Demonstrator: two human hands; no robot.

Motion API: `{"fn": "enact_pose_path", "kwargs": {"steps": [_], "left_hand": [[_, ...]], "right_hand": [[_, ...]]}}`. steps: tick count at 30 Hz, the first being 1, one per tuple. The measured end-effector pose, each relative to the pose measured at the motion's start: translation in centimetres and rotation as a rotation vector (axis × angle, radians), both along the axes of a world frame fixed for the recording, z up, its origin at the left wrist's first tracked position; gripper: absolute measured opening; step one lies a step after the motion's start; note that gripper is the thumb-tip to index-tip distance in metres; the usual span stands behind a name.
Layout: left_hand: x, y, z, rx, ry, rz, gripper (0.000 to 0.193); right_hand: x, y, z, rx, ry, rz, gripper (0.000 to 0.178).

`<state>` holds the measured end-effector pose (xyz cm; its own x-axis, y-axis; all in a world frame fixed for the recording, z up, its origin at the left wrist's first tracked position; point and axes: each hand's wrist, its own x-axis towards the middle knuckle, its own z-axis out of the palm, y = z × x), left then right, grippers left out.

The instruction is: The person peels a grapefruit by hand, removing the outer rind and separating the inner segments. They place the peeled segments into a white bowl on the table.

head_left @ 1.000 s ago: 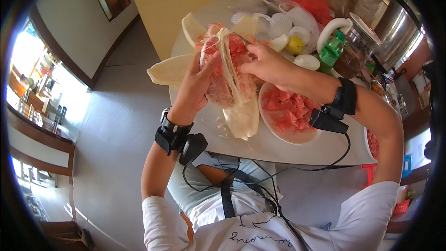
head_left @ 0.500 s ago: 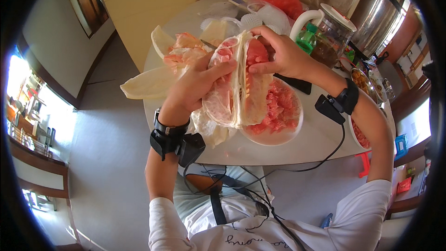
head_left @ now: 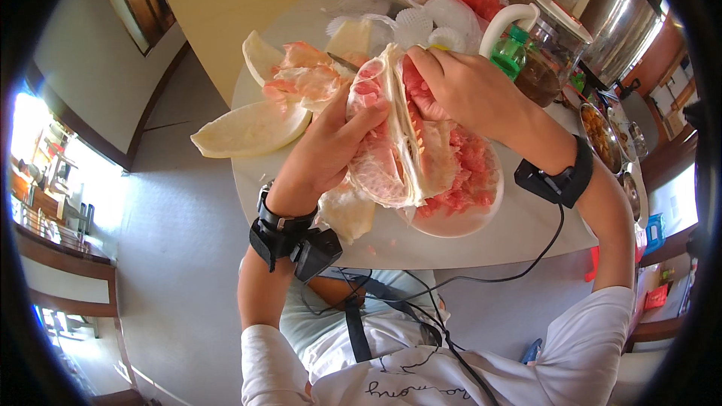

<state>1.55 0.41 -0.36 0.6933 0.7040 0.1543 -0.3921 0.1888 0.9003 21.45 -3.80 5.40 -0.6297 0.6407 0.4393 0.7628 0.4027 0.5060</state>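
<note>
One left hand (head_left: pixel 327 139) angled inward, clasping the opened pomelo (head_left: pixel 403 162) between both hands' fingers, thumb across its front, right hand (head_left: pixel 474 86) arched, fingers curled toward it, any pinch hidden, plate (head_left: pixel 449 231) bodyward of the right fingers

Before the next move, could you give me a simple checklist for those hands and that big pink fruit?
1. Left hand supporting the pomelo: ok, thumb across its left side.
2. Right hand at the pomelo: ok, on its upper right; how firmly it grips, cannot tell.
3. Plate of loose red pulp clear of the pomelo: cannot tell, the pomelo overlaps it in this view.
4. Dark blade-like strip fully visible: not ok, partly hidden.
5. Right wrist's cable off the plate: ok.
</note>
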Motion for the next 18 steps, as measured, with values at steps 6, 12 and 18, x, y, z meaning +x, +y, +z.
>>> {"fn": "enact_pose_path", "kwargs": {"steps": [6,12,18], "left_hand": [[-0.5,0.5,-0.3,0.048,0.076,0.021,0.052],[-0.4,0.2,-0.7,0.008,0.054,-0.018,0.054],[-0.2,-0.4,-0.6,0.038,0.02,-0.05,0.056]], "right_hand": [[-1.2,-0.1,0.2,-0.139,0.131,-0.069,0.024],[-1.2,0.3,0.8,-0.364,0.359,-0.049,0.045],[1.0,-0.5,1.0,-0.599,0.588,-0.081,0.083]]}}
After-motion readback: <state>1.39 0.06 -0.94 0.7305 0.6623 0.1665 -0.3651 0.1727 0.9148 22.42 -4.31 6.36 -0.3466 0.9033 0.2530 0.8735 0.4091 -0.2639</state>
